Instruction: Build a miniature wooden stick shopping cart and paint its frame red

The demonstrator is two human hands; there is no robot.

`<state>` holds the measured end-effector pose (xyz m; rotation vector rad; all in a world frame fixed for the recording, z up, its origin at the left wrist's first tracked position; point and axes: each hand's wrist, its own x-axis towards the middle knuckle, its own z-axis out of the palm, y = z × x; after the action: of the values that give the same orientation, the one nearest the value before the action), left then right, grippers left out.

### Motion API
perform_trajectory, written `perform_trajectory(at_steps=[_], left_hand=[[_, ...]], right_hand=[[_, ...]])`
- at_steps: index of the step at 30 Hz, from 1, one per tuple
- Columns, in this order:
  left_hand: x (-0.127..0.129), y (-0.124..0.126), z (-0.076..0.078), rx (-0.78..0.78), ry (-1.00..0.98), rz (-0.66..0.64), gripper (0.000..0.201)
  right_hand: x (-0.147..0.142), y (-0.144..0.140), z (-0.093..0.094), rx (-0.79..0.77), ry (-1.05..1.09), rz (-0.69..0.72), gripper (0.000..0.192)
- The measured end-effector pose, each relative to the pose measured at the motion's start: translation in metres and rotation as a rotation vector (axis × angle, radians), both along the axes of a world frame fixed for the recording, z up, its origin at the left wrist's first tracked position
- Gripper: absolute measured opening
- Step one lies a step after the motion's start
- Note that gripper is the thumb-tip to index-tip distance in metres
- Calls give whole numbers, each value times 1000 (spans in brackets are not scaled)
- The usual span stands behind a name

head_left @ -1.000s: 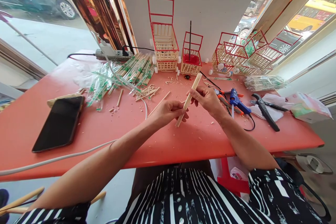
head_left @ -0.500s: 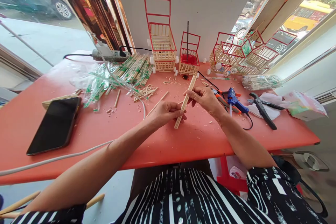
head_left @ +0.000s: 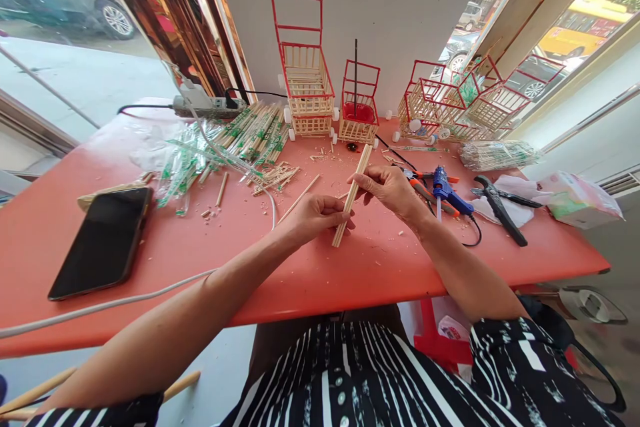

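Observation:
Over the middle of the red table (head_left: 350,273), both hands hold one small bundle of bamboo sticks (head_left: 363,163), tilted from lower left to upper right. My left hand (head_left: 313,217) grips its lower end. My right hand (head_left: 387,188) pinches it near the middle, and the upper end sticks out above the fingers. Just right of my right hand lie a blue glue gun (head_left: 447,190) and orange-handled pliers (head_left: 425,193).
A black phone (head_left: 103,240) lies at the left, with a white cable (head_left: 115,300) running past it. Wrapped chopsticks (head_left: 255,130) and cut stick pieces (head_left: 277,177) litter the back. Red-and-wood stick carts (head_left: 305,90) line the wall. Black cutters (head_left: 500,210) and a tissue pack (head_left: 580,200) sit at the right.
Both hands keep the same grip on the stick bundle. The view has shifted slightly; nothing else has visibly moved.

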<state>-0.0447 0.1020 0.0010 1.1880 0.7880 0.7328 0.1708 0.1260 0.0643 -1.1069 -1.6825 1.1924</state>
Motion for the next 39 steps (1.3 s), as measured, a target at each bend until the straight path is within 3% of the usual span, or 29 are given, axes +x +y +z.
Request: perform_trajectory(at_steps=[9, 16, 23, 27, 31, 33, 35, 39], left_hand=[[0, 2, 2, -39, -19, 11, 71], [-4, -2, 27, -1, 39, 48, 60], [-30, 20, 36, 308, 421, 332, 19], [-45, 29, 32, 726, 786, 383, 18], [-45, 26, 28, 836, 1073, 390, 15], [-39, 21, 29, 874, 1068, 427, 19], [-30, 15, 32, 902, 944, 424, 24], [-12, 4, 40, 593, 587, 199, 23]], right_hand=[[-2, -3, 7, 12, 16, -2, 59], [0, 1, 5, 5, 60, -62, 68], [6, 9, 0, -50, 118, -167, 74], [6, 10, -2, -58, 121, -177, 71], [3, 9, -6, -64, 100, -148, 70], [1, 9, -9, -69, 92, -134, 69], [-1, 8, -10, -71, 96, -131, 69], [-5, 6, -11, -62, 110, -146, 68]])
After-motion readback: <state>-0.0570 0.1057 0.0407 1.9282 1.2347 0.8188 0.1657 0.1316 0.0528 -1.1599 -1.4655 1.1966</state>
